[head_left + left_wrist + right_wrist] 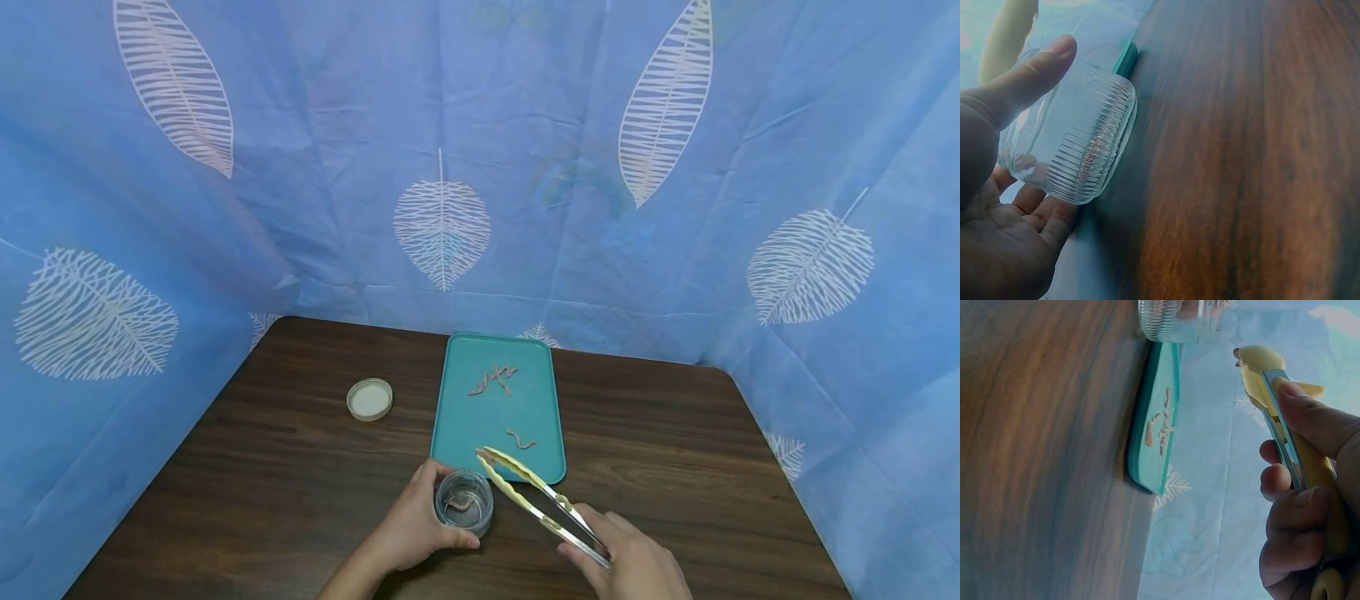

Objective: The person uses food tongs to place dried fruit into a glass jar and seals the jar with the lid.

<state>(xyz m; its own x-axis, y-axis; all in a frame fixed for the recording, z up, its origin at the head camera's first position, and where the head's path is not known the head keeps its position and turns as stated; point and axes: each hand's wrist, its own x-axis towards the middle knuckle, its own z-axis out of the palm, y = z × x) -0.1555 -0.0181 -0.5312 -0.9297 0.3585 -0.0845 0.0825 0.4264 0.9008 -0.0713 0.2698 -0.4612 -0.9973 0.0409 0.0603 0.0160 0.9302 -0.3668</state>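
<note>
My left hand (420,521) grips a clear glass jar (480,510) with ribbed lower sides, thumb on one side and fingers on the other. A pinkish worm-like piece (459,503) lies inside the jar. In my right hand (633,554) is a pair of metal tongs (551,523) with pale yellow tips. A bit of reddish-brown matter (1237,357) shows at the tong tips, which are beside the jar and over the near end of a teal tray (498,417). On that tray lie several pinkish worms (495,379) in a cluster and a single worm (521,439) nearer me.
A round jar lid (370,399) lies on the dark wooden table (300,483), left of the tray. Blue cloth (337,208) with white leaf prints hangs behind the table and along both sides.
</note>
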